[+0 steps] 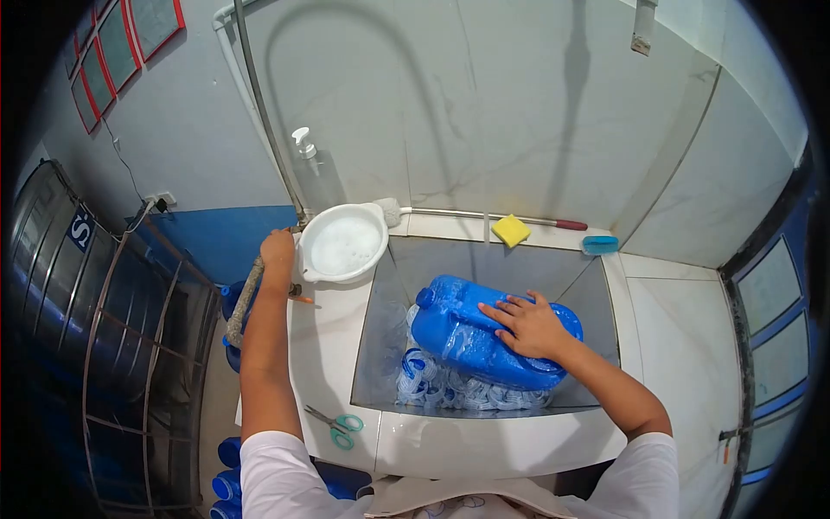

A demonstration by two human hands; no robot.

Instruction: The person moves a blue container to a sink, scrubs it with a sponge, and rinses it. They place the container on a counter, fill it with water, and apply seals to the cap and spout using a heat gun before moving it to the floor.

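A large blue jug [458, 342] lies on its side in the grey sink basin [380, 372], its capped end toward the left. My right hand [532, 327] rests on the jug's upper side with fingers spread. Under the jug are several clear and blue ring-like pieces [432, 385]. My left hand [278, 249] is at the pipe and hose left of the white bowl [344, 243]; its fingers are bent, but what they grip is hidden. Suds show inside the bowl.
Along the back ledge are a pump bottle [307, 160], a long-handled brush [484, 214], a yellow sponge [511, 231] and a blue brush [600, 245]. Green-handled scissors [341, 431] lie on the front counter. A metal tank [78, 277] stands behind bars at left.
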